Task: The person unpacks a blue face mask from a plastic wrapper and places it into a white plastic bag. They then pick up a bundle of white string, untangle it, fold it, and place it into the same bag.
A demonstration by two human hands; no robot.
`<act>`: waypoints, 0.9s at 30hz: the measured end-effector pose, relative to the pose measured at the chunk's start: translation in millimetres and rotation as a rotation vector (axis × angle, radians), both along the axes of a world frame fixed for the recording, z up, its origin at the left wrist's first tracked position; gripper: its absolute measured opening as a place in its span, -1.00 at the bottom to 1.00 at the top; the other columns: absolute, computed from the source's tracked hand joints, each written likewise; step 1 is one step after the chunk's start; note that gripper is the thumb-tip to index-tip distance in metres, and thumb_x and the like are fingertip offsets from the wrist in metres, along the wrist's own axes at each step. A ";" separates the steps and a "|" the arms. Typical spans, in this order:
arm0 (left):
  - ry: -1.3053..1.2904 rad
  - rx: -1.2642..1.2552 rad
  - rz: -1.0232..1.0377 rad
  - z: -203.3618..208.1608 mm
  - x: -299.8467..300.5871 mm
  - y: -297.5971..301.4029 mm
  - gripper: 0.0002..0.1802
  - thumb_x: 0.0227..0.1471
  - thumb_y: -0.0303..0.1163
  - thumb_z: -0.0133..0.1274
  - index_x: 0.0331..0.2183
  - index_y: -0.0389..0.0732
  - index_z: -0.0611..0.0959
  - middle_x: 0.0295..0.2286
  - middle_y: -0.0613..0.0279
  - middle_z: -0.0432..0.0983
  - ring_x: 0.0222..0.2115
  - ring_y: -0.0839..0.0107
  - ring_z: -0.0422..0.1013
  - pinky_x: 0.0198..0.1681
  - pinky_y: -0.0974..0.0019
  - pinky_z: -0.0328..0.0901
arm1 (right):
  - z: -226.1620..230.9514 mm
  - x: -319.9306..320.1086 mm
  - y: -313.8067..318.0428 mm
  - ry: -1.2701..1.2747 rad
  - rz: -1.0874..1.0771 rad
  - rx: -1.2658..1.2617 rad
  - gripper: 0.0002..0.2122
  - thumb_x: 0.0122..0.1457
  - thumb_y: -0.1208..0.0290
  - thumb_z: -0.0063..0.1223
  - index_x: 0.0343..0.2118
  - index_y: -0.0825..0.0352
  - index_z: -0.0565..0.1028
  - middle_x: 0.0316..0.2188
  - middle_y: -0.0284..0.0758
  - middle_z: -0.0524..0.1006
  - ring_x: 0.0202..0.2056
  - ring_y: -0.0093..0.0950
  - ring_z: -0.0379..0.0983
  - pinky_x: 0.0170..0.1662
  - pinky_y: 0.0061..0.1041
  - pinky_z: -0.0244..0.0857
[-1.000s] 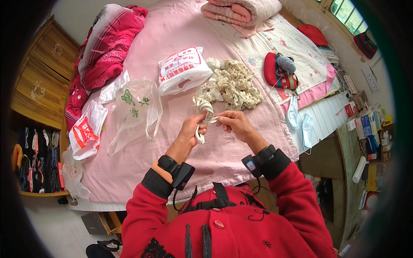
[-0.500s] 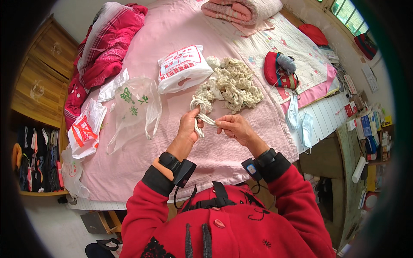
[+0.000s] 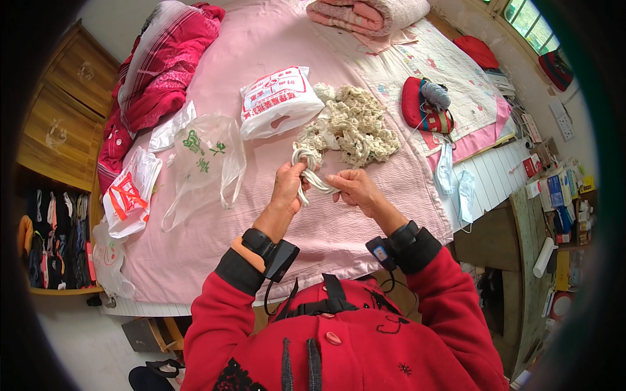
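Note:
Between my hands is a looped bundle of thick white cord (image 3: 317,183), held just above the pink bedspread. My left hand (image 3: 287,186) is closed round its left part, where a loop stands up and an end hangs below. The fingers of my right hand (image 3: 354,188) pinch the loops at the right side. Just beyond the hands lies a heap of tangled cream yarn (image 3: 358,124). A white plastic bag with red print (image 3: 280,104) stands to the left of that heap, its contents hidden.
A clear plastic bag with green print (image 3: 205,163) and a white-and-red bag (image 3: 134,195) lie on the left of the bed. Rolled bedding (image 3: 368,16) sits at the far edge. A red cap with grey yarn (image 3: 424,107) and face masks (image 3: 465,192) are at the right.
My right hand has shifted slightly, and the loops between my hands now sag in a wider curve. My left hand keeps its grip in nearly the same place.

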State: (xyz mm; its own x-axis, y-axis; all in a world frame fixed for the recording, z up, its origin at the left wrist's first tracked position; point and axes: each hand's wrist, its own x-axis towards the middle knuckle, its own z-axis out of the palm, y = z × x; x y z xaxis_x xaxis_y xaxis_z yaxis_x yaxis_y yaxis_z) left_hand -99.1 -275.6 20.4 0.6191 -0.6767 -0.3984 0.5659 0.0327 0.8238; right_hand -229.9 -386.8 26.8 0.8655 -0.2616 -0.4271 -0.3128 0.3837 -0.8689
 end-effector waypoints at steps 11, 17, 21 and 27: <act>-0.160 -0.051 -0.118 5.5 -14.1 -6.9 -0.83 0.01 -0.47 -0.12 -0.28 -0.27 0.39 -0.46 0.28 0.40 -0.52 0.59 0.38 -0.50 0.52 0.34 | 9.0 15.8 9.0 -0.188 -0.174 0.076 -0.81 0.02 0.38 0.04 -0.32 0.36 0.46 -0.60 -0.48 0.42 -0.67 -0.76 0.22 -0.65 -0.77 0.02; -0.210 0.026 -0.205 10.2 -12.1 -3.4 -0.78 0.00 -0.43 -0.10 -0.24 -0.23 0.39 -0.51 0.36 0.39 -0.61 0.69 0.29 -0.62 0.61 0.21 | 1.2 15.9 5.0 -0.229 -0.280 0.095 -0.86 0.02 0.48 -0.03 -0.34 0.36 0.45 -0.59 -0.48 0.43 -0.64 -0.76 0.25 -0.65 -0.78 0.03; -0.296 0.098 -0.285 15.7 -11.1 -1.5 -0.76 0.00 -0.36 -0.09 -0.24 -0.20 0.41 -0.59 0.45 0.36 -0.71 0.77 0.16 -0.70 0.67 0.03 | -0.2 16.4 -0.1 -0.241 -0.286 0.125 -0.86 0.01 0.47 -0.03 -0.35 0.36 0.46 -0.59 -0.49 0.43 -0.64 -0.76 0.24 -0.65 -0.79 0.03; -0.306 0.174 -0.311 14.1 -7.1 -1.7 -0.80 0.01 -0.36 -0.10 -0.28 -0.20 0.44 -0.63 0.47 0.33 -0.77 0.77 0.08 -0.75 0.64 -0.02 | 5.8 11.0 -5.5 -0.213 -0.150 0.053 -0.83 0.01 0.41 0.02 -0.35 0.36 0.46 -0.59 -0.50 0.42 -0.65 -0.77 0.22 -0.65 -0.79 0.00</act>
State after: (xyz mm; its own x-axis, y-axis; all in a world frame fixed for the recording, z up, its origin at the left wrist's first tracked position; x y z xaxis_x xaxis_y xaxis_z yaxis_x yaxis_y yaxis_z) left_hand -106.2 -277.2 34.4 0.5040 -0.7883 -0.3531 0.2568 -0.2535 0.9326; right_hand -218.9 -392.3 32.7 0.8906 -0.3759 -0.2561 -0.0613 0.4586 -0.8865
